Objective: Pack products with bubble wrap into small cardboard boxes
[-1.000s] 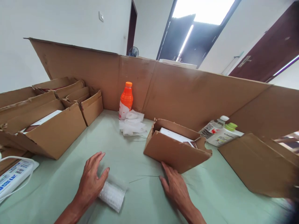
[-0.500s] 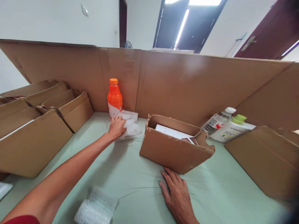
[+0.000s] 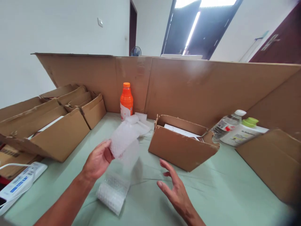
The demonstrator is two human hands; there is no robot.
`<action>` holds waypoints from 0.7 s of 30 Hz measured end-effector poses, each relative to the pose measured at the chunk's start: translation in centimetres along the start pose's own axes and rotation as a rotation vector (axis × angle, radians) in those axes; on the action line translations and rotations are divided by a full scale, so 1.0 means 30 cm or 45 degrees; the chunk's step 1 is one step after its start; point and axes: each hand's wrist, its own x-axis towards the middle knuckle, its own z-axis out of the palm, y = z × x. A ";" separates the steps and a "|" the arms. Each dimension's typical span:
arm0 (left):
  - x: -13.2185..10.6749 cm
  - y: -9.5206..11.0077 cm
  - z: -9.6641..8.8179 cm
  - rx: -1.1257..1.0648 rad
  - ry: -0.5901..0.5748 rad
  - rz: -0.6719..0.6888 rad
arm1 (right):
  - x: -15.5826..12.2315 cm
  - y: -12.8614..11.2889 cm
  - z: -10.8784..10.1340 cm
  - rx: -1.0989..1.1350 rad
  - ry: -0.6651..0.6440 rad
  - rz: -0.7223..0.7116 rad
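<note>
At the centre, the translucent sheet [image 3: 124,138] looks like thin, flimsy plastic. The roll [image 3: 110,196] at lower centre is clear bubble wrap, bumpy and faintly glossy. The bottle [image 3: 127,99] above is smooth, shiny plastic. Matt brown cardboard, rough at its torn edges, forms the box [image 3: 174,149] right of centre. The green cover [image 3: 145,204] below looks like matt, lightly creased cloth.

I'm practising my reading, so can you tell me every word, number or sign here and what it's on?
None can be read for sure.
Long white object: big blue letters, too unclear; smaller print blurred.
White bottle with green cap: dark print, too small.
Clear bottle: label with red mark, blurred.
Orange bottle: pale label, no readable words.
Low cardboard at far left: dark printed patch, blurred.
Back cardboard panel: faint print, unreadable.
</note>
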 end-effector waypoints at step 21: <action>-0.240 -0.154 -0.129 1.222 0.115 0.620 | -0.073 -0.139 0.022 0.791 -0.278 0.780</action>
